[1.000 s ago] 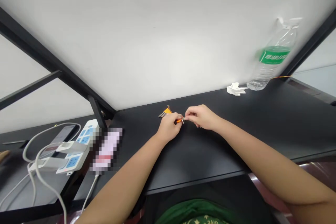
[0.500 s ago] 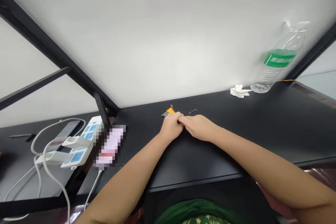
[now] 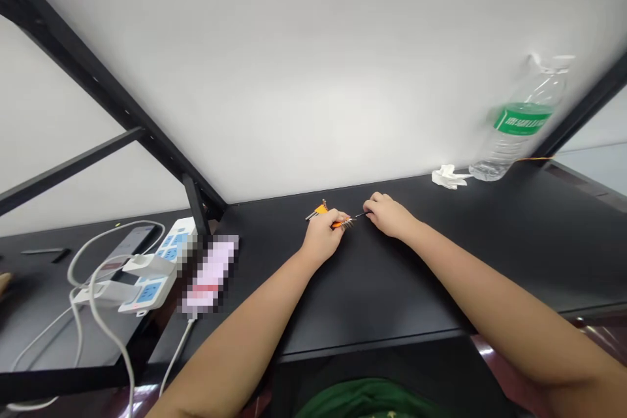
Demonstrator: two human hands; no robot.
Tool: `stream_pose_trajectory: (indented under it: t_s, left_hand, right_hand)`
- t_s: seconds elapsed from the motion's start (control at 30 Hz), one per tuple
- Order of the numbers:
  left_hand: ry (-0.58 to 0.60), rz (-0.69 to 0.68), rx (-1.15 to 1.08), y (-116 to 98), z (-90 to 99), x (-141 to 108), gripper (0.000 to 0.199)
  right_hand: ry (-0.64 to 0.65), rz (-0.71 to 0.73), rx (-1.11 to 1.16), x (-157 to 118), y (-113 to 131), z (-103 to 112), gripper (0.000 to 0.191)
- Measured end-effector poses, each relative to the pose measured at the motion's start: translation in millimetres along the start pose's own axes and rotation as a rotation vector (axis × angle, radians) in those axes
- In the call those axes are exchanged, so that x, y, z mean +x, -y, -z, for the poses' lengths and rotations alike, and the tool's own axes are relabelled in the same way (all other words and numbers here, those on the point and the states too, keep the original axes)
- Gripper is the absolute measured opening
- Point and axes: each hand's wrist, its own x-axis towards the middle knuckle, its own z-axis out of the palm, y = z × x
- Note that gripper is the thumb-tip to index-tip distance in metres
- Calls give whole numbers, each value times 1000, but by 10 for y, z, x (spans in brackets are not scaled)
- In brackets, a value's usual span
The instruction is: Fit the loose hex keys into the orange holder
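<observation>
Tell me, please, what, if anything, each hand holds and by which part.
The left hand holds an orange piece by its body, metal pins sticking out. The right hand touches one end of a thin rod; whether it grips, I cannot tell.

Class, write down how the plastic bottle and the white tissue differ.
The bottle stands tall; the tissue lies low and crumpled. The bottle is clear enough to see through; the tissue is opaque white. The bottle wears a green label; the tissue is plain. Both rest on the black tabletop near the wall.
</observation>
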Motion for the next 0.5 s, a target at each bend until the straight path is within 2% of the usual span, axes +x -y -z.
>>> stream_pose_trajectory:
  t_s: [0.13,0.2,0.27,0.33,0.4,0.5]
  left_hand:
    - [-15,-5,-54,2,9,-3,13]
    - [-1,-32,-53,-6,15,-7,15]
    - [21,-56,-45,-18,22,-11,19]
    - [33,-65,-39,-26,29,-14,21]
    - [24,-67,-45,-26,35,-18,18]
    - [-4,-63,-86,-9,38,-21,17]
  right_hand:
    - [164,-95,-41,-91,115,90,17]
    - [187,-107,-42,-158,147,134,9]
    - [146,-54,18,-225,184,169,4]
    - [93,70,172,-278,243,192,3]
    - [45,195,343,-309,326,198,5]
    - [-72,282,465,-317,451,173,6]
